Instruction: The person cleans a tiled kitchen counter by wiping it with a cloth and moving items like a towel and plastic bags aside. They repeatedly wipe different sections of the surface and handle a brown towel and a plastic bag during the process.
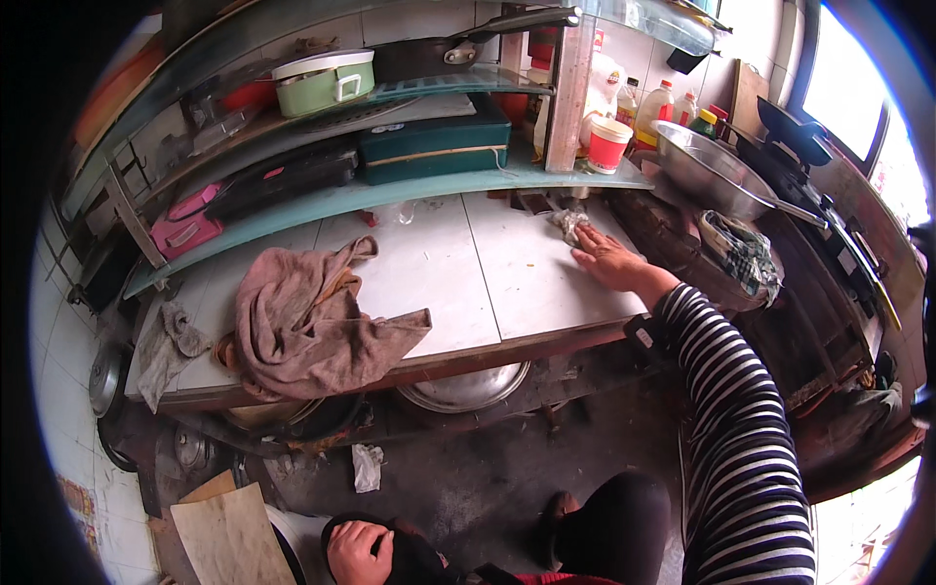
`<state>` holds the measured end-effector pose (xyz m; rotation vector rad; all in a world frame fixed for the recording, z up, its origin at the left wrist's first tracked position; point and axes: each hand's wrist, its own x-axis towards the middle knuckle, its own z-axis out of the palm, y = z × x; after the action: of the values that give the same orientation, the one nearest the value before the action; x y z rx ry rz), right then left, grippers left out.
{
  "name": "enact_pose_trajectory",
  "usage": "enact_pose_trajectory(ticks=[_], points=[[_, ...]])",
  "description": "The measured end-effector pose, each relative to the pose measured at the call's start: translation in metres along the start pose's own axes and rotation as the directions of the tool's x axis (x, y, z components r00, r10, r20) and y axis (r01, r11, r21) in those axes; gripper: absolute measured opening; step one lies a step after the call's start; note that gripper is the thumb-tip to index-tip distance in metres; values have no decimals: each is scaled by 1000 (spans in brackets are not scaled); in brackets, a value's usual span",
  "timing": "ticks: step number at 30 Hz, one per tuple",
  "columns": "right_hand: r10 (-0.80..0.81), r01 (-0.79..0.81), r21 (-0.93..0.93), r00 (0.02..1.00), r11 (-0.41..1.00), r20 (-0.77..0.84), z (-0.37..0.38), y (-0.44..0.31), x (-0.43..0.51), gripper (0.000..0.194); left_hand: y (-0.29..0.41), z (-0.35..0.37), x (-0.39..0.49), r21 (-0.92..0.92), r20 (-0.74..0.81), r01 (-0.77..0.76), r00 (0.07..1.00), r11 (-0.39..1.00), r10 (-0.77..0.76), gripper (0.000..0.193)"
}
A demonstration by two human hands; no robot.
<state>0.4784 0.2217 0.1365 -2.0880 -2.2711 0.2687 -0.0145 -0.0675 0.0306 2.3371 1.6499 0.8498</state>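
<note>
My right hand lies stretched out on the white tiled counter, palm down. Its fingertips meet a small crumpled greyish wad, possibly a rag; whether they press on it I cannot tell. Small crumbs dot the tiles near the hand. My left hand rests over my dark-clad knee, holding nothing visible. On the counter's left half a brownish-pink cloth is heaped, its edge drooping over the front. Farther left a grey rag hangs partly over the edge.
Above the counter stands a glass shelf with a green box, a green pot, a frying pan and a red cup. A steel basin and checked cloth are at right. Below sits a metal lid.
</note>
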Motion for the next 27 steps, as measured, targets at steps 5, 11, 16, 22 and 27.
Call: enact_pose_trajectory(ticks=[5,11,16,22,27], points=[[-553,549,-89,799,831,-235,60,-63,-47,67,-4,3,4,-21,12,-36,999,999,36,11],[-76,74,-40,996,996,-54,9,-11,-40,61,-4,5,-3,-44,-7,-65,998,997,65,10],[9,-9,37,1000,999,12,3,-7,-16,65,-8,1,-7,-1,-24,-43,999,999,43,10],[-19,16,-53,997,998,-71,14,3,16,74,-2,8,1,7,26,-46,999,999,46,11],[198,-196,57,980,979,-32,-2,48,36,76,0,9,3,18,17,-16,1000,1000,16,11]])
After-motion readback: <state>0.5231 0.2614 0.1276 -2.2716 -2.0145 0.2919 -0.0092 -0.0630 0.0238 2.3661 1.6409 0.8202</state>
